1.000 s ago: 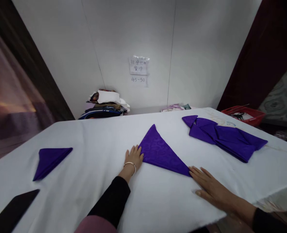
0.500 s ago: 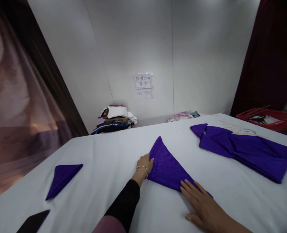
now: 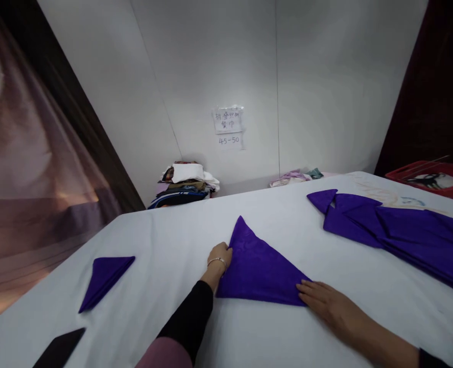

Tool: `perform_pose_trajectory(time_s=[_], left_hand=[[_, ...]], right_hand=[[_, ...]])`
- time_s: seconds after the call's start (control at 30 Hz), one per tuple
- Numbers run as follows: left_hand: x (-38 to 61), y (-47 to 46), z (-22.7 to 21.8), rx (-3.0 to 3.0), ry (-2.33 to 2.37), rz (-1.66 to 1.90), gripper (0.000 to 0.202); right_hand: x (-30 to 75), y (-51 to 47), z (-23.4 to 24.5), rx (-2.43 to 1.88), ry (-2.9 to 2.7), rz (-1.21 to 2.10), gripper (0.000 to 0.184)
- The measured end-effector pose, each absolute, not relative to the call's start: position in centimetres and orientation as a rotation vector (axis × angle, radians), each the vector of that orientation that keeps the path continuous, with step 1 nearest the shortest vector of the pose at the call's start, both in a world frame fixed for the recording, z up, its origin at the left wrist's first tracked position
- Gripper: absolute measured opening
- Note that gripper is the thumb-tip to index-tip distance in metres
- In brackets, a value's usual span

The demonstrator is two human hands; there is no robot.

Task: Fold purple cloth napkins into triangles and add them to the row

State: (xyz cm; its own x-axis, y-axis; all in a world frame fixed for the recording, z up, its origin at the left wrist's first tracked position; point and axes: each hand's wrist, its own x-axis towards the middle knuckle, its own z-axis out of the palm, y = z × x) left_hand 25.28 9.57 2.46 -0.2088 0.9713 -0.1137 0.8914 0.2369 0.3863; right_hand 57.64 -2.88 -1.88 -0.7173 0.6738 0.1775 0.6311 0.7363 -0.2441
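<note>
A purple cloth napkin [image 3: 260, 271] folded into a triangle lies on the white-covered table, one point toward the wall. My left hand [image 3: 219, 256] is closed on its left edge, fingers curled over the cloth; a bracelet circles the wrist. At the napkin's right corner is my right hand [image 3: 324, 301], its fingers close together over the cloth and its thumb tucked out of sight, apparently pinching that corner. To the left rests a smaller folded purple napkin [image 3: 105, 281], apart from both hands.
More purple cloths [image 3: 395, 230] lie overlapping at the right. Behind the table are a clothes stack [image 3: 184, 186] and another fabric pile [image 3: 293, 177]. A red basket [image 3: 433, 179] sits far right; a dark flat object [image 3: 60, 350] lies front left. A paper sign [image 3: 229, 127] hangs on the wall.
The napkin has turned, so its near edge now runs almost level. My right hand has gone from lying flat with its thumb spread to having its thumb hidden at the corner.
</note>
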Motion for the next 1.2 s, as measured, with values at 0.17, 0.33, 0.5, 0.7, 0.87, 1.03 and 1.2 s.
perform_pose_trajectory(time_s=[0.17, 0.33, 0.5, 0.7, 0.87, 1.03, 1.2], left_hand=[[23.5, 7.0, 2.8, 1.463, 2.067, 0.326, 0.015], [25.8, 1.7, 2.3, 1.312, 1.796, 0.254, 0.017], [26.7, -2.9, 3.0, 1.393, 1.688, 0.168, 0.038], [26.2, -0.2, 5.0, 2.063, 1.88, 0.564, 0.031], [27.0, 2.3, 1.7, 2.359, 1.869, 0.36, 0.058], [26.7, 2.2, -0.4, 2.266, 2.011, 0.066, 0.074], [26.7, 2.4, -0.2, 2.278, 2.054, 0.002, 0.073]], right_hand=[[58.9, 1.1, -2.2, -0.881, -2.681, 0.042, 0.037], [62.7, 6.0, -1.4, -0.971, -2.624, -0.029, 0.034], [64.7, 6.4, -1.2, -1.219, -2.485, -0.02, 0.044], [57.3, 2.4, 0.2, -1.254, -2.372, 0.194, 0.042], [52.1, 1.2, 0.7, -1.327, -2.44, 0.354, 0.061], [54.0, 2.2, -1.0, -1.648, -2.384, 0.358, 0.076], [56.2, 3.2, -1.7, -1.867, -2.274, 0.271, 0.075]])
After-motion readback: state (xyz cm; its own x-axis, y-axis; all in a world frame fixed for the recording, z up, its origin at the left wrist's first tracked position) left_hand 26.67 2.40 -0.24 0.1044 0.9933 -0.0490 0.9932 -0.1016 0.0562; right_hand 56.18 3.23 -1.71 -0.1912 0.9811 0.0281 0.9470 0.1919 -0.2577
